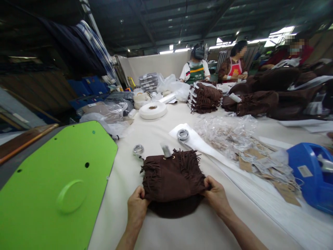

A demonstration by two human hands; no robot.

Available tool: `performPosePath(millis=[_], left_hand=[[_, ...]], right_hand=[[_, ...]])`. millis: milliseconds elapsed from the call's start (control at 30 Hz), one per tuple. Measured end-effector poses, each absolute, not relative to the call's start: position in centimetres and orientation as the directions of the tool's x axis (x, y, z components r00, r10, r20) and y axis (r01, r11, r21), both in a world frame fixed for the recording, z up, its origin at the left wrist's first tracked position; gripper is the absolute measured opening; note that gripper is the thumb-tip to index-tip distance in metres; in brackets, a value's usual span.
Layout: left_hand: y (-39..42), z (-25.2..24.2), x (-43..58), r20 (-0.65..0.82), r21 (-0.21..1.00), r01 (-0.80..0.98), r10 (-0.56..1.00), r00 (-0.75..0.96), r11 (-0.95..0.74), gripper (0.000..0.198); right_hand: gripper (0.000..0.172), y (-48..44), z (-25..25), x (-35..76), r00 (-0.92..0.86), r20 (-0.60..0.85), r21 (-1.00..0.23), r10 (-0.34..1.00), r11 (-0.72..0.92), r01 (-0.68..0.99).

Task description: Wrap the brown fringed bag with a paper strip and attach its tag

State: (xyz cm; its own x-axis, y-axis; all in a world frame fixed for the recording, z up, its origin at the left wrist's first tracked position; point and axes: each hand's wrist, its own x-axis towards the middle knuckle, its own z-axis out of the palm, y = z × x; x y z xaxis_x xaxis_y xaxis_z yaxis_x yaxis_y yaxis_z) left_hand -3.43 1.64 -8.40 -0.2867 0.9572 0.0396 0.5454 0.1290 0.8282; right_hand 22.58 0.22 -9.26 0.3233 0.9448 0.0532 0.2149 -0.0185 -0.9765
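A dark brown fringed bag (171, 178) lies on the pale table in front of me, with strips of fringe at both sides and small metal eyelets near its far edge. A short grey-white tag or wrapped piece (165, 150) sticks up by the eyelets. The near left corner is pinched in my left hand (137, 205). On the opposite side, my right hand (214, 194) grips the near right corner. A rounded darker part (177, 207) of the bag shows below the hands. Just beyond the bag lies a small silvery coil (138, 149).
A green machine panel (59, 180) stands at left. Farther back are a white tape roll (153, 110), a grey coil (182, 135) and stacked brown fringed pieces (205, 99). Clear plastic bags (223, 132), cardboard tags (286, 192) and a blue tape dispenser (309, 173) lie right. Several people work behind.
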Motion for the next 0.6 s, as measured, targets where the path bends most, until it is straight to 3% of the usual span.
performPosePath(millis=[333,600], left_hand=[[1.6,-8.8,-4.1,0.168,0.704,0.711,0.974,-0.149,-0.013,0.014],[1.3,-8.7,-4.6,0.218,0.703,0.711,0.949,-0.228,0.009,0.034]], right_hand=[[0.012,-0.1,-10.2,22.7,0.163,0.345,-0.872,0.924,0.252,0.419],[0.013,-0.1,-10.8,22.7,0.097,0.437,-0.808,0.894,0.343,0.479]])
